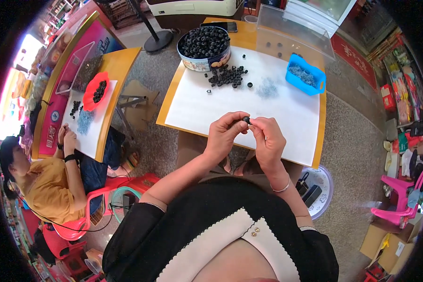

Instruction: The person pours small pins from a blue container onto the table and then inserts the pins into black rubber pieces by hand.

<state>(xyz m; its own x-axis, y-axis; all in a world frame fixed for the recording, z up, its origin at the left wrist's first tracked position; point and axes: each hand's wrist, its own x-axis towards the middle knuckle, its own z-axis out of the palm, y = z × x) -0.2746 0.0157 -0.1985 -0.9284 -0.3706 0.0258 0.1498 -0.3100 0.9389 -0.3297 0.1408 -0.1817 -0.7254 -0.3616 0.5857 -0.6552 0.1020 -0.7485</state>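
Observation:
Over the near edge of the white-covered table, my left hand pinches a small black cylindrical piece between thumb and forefinger. My right hand meets it from the other side, fingertips pressed together against the piece; anything tiny between them is too small to make out. Beyond my hands lies a heap of loose black pieces, with a few singles around it. To its right a thin scatter of small bluish clear bits rests on the white sheet.
Behind the heap stands a round tin full of black pieces. A blue basket of bluish bits sits at the right edge, near a clear plastic box. At left, a co-worker sits at another table with a red tray.

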